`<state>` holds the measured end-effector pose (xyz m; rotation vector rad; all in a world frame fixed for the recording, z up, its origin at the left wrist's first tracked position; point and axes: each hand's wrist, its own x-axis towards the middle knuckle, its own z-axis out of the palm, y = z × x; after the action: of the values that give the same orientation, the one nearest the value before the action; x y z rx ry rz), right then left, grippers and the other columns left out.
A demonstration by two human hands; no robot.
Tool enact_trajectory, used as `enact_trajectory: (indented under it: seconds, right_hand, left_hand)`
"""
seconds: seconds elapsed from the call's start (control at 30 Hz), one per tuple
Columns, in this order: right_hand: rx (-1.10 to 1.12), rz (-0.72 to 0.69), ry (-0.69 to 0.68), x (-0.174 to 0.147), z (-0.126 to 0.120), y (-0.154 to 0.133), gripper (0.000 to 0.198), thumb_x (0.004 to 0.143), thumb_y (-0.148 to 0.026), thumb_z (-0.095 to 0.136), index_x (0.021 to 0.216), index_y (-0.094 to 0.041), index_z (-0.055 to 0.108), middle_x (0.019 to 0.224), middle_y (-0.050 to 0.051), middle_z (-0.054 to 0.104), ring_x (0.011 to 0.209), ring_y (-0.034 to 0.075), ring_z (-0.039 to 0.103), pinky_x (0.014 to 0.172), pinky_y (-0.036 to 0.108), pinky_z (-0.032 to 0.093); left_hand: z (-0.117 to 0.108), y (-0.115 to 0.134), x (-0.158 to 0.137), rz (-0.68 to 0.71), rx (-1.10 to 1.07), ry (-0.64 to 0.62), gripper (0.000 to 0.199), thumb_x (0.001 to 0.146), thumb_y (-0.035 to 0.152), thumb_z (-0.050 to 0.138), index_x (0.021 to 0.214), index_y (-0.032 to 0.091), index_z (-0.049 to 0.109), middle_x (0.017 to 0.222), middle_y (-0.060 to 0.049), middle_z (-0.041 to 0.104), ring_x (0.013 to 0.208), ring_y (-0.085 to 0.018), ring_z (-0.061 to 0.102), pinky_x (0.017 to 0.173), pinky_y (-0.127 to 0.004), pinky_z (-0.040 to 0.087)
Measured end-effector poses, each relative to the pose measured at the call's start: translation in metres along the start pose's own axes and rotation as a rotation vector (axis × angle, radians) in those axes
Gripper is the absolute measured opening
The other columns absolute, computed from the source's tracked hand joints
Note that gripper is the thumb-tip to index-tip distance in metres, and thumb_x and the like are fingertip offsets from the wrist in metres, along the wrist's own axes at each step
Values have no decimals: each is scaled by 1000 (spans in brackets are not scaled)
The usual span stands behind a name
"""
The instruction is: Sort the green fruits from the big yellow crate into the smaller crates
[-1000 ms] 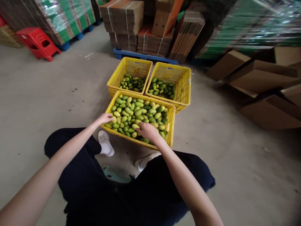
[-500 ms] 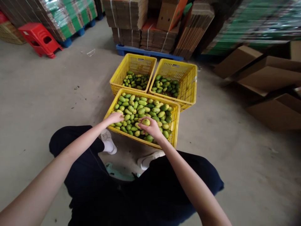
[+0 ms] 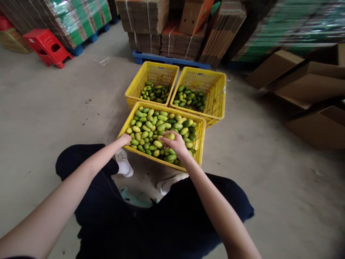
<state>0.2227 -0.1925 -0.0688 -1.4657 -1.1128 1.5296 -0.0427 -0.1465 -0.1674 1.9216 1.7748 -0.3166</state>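
Note:
The front yellow crate [image 3: 161,163] holds many oval fruits [image 3: 161,127], green to yellow-green. Over its middle, my right hand [image 3: 176,144] is closed around a yellow-green fruit [image 3: 170,135], whose rounded end points up between thumb and fingers. My left hand [image 3: 125,139] is low at the crate's left side, by the rim, close to some fruits. Its fingers are curled downward, and whatever they may hold is hidden.
Two more yellow crates, back left [image 3: 132,94] and back right [image 3: 219,95], hold smaller fills of green fruit. Behind stand flattened cartons [image 3: 144,18] on a blue pallet [image 3: 167,59]. Open cardboard boxes [image 3: 309,86] lie right; a red stool [image 3: 47,46] stands left.
My left hand has moved left and down, from over the fruit to the crate's left rim. My right hand, still holding the fruit, has shifted slightly right and up.

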Motion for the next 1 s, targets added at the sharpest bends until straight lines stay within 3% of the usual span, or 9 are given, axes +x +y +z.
enact_trajectory:
  seconds: [0.1, 0.2, 0.33, 0.4, 0.47, 0.6, 0.73, 0.87, 1.0]
  right_hand:
    - [58, 17, -12, -2, -2, -4, 39, 58, -36, 79, 85, -22, 55, 68, -4, 59, 58, 14, 59, 51, 27, 54]
    - [179, 54, -32, -3, -1, -6, 41, 63, -36, 72, 93, -25, 47, 78, -4, 62, 63, 15, 63, 56, 28, 56]
    - [276, 50, -50, -5, 2, -11, 40, 62, -30, 63, 92, -27, 37, 86, -3, 64, 67, 15, 64, 61, 31, 57]
    - [277, 12, -61, -6, 2, -22, 44, 60, -28, 65, 92, -27, 35, 88, -4, 64, 70, 16, 64, 64, 32, 57]
    - [261, -86, -65, -7, -3, -39, 46, 60, -30, 69, 92, -27, 36, 90, -4, 64, 75, 17, 65, 69, 34, 58]
    - [161, -411, 52, -9, -25, -77, 46, 64, -32, 75, 95, -27, 42, 96, -3, 61, 85, 15, 63, 79, 31, 55]
    - [104, -600, 193, -11, -44, -88, 42, 66, -33, 78, 96, -26, 50, 102, 0, 62, 92, 17, 63, 80, 29, 54]
    - [143, -609, 257, -12, -44, -70, 42, 66, -33, 80, 99, -27, 56, 104, 3, 65, 93, 20, 65, 82, 33, 56]
    - [165, -686, 298, -11, -36, -64, 43, 66, -33, 83, 100, -27, 58, 104, 4, 68, 94, 22, 66, 86, 38, 56]
  left_hand:
    - [-10, 7, -4, -38, 93, -70, 23, 65, 23, 85, 79, 13, 70, 85, -11, 71, 102, -32, 66, 93, -41, 50]
    - [-45, 12, -9, -25, 144, -108, 25, 58, 23, 88, 73, 15, 71, 79, -9, 72, 102, -34, 66, 95, -41, 48]
    - [-122, 31, -22, 135, 87, -88, 38, 67, 42, 81, 97, 20, 74, 97, -6, 74, 103, -28, 65, 92, -34, 47]
    - [-153, 52, -34, 355, -156, 43, 50, 77, 47, 72, 118, 18, 67, 114, -7, 70, 106, -25, 64, 93, -33, 47]
    - [-168, 79, -47, 531, -407, 200, 52, 83, 46, 68, 126, 17, 61, 124, -9, 65, 107, -23, 63, 94, -34, 48]
    - [-155, 125, -56, 770, -699, 415, 41, 83, 43, 69, 115, 19, 64, 116, -10, 61, 102, -21, 64, 88, -33, 55]
    - [-132, 147, -47, 844, -924, 480, 42, 80, 46, 72, 111, 20, 64, 113, -8, 61, 95, -19, 67, 86, -34, 58]
    - [-126, 151, -52, 843, -874, 658, 35, 82, 41, 72, 111, 23, 67, 112, -8, 64, 106, -22, 65, 96, -38, 54]
    - [-137, 156, -65, 869, -713, 783, 35, 80, 35, 75, 113, 27, 69, 114, -8, 67, 111, -24, 63, 101, -41, 51]
